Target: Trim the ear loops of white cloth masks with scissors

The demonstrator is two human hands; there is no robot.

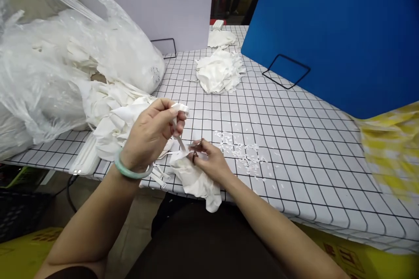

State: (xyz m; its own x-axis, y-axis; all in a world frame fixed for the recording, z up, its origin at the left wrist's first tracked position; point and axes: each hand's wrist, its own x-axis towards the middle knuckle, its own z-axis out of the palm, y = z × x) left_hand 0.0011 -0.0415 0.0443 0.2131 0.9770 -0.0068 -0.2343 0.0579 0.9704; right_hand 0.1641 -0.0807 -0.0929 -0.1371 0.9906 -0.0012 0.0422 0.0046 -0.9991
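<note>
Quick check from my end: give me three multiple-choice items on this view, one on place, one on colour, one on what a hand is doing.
1. Where is the pile of snippets?
A. right of the hands
B. inside the bag
C. on the blue board

2. What colour is the bracelet?
A. red
B. pale green
C. black

3. What is the left hand doing?
A. lying flat
B. pinching a white strip
C. gripping the bag

Answers: 1 A, they lie on the grid cloth beside the right hand. 2 B, a green ring on the left wrist. 3 B, the strip sits between its fingertips.
</note>
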